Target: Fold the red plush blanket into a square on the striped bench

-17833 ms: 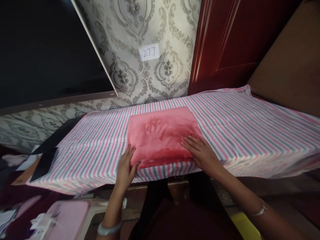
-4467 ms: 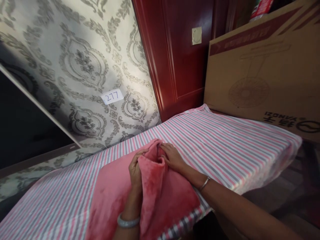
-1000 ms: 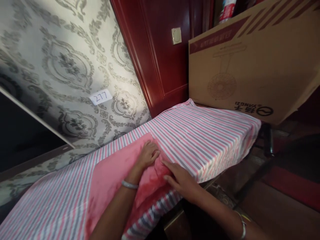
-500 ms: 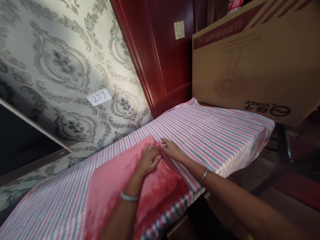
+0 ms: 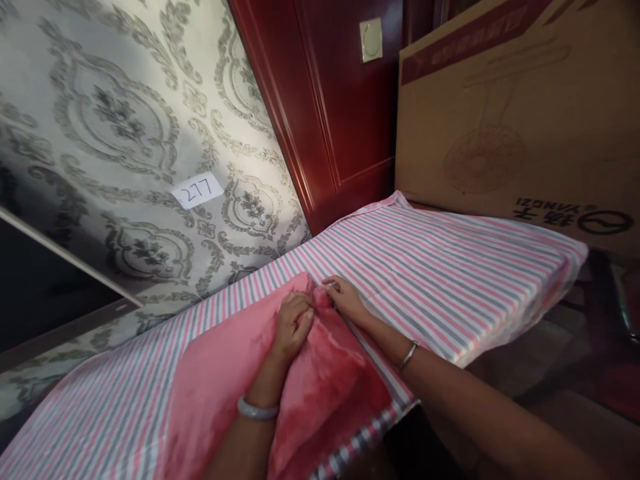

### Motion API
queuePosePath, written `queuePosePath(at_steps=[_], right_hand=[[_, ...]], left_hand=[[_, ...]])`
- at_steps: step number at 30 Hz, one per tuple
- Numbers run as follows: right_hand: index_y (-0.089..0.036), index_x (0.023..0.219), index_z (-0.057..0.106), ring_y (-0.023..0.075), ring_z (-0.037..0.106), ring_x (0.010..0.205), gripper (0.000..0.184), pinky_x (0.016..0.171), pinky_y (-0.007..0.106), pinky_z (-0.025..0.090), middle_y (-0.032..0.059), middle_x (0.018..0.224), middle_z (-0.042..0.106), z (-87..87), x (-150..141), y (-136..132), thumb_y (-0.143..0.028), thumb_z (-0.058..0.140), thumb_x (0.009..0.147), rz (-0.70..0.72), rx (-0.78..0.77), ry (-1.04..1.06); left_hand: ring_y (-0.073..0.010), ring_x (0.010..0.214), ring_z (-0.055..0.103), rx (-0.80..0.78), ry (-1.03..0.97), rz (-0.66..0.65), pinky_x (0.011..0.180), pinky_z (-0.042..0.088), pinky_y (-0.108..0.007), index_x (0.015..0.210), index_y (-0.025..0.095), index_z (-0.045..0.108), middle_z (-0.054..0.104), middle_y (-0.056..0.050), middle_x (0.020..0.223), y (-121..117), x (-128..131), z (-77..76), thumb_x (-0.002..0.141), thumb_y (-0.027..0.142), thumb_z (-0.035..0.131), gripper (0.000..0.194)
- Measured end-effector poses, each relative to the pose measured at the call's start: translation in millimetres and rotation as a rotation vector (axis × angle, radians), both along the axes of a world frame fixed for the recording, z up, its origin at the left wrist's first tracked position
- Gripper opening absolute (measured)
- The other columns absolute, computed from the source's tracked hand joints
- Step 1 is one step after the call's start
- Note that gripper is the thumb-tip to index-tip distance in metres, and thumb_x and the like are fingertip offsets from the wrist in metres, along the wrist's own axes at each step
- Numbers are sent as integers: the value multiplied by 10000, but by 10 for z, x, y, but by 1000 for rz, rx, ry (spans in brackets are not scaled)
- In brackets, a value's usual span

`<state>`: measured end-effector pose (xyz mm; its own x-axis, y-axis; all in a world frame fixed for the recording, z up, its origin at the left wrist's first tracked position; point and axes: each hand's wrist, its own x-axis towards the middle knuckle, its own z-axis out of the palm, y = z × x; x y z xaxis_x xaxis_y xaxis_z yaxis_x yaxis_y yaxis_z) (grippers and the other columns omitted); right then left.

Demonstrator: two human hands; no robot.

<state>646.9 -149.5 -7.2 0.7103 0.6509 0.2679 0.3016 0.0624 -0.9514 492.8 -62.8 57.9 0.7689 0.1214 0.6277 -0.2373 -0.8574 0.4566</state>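
Note:
A pink plush cloth (image 5: 220, 360) lies folded on a table with a striped cover (image 5: 420, 267). Its right part is a deeper, furry red-pink. My left hand (image 5: 294, 327), a pale bangle on its wrist, grips the cloth near its far edge with bent fingers, and the fabric bunches under them. Just to the right, my right hand (image 5: 346, 299), with a silver bracelet, has its thumb and fingers closed at the cloth's far right corner. Part of the cloth is hidden under my left forearm.
Patterned wallpaper with a paper label marked 277 (image 5: 198, 191) runs along the table's far side. A dark red wood panel (image 5: 345, 107) carries a switch plate (image 5: 371, 40). A large cardboard box (image 5: 465, 127) stands at the back right. A dark screen-like panel (image 5: 45, 287) is at left.
My left hand has drawn slightly left and gathered the plush fabric, which now rises in a fold. My right hand stays by the corner, its fingers more curled. The view has shifted a little.

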Motion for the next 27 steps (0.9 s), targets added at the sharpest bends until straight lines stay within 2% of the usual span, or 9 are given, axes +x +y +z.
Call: queuePosePath(at_steps=[4,8,11,17,21,27], right_hand=[[-182,991,665,163,592,666,261,669,282,487,-16,719,637,1,-25,-10,-276,525,793,54,97,56],[-186,927,656,186,632,766,219,769,321,504,14,796,676,54,-29,37,-243,552,743,50,86,94],[-192,912,642,184,642,790,182,772,310,503,16,817,687,89,-45,100,-240,568,752,52,71,90],[-199,813,582,158,607,691,45,680,268,465,-11,718,639,123,-71,197,-189,592,770,11,-18,51],[-204,757,556,156,597,730,90,713,266,439,-7,746,650,155,-66,208,-154,630,763,-47,-89,-29],[-189,788,582,146,599,749,75,695,245,411,10,807,682,214,-134,191,-131,625,808,-64,-198,-137]], left_hand=[[-236,865,624,-82,-82,31,903,467,-427,774,220,619,686,-69,816,11,-20,-9,973,504,435,392],[-237,880,625,-141,-124,31,878,479,-415,783,212,643,687,-71,825,25,-40,-25,971,493,465,382],[-247,903,632,-173,-138,49,903,480,-423,788,207,659,695,-73,838,43,-53,-39,965,518,468,405],[-241,909,630,-193,-178,41,909,479,-411,769,205,653,696,-69,836,66,-76,-50,972,480,474,385],[-235,928,628,-194,-216,12,911,477,-402,827,200,683,702,-65,866,59,-86,-47,971,396,509,299],[-235,920,630,-205,-232,1,897,480,-402,844,200,699,707,-67,867,65,-87,-62,973,393,513,298]])
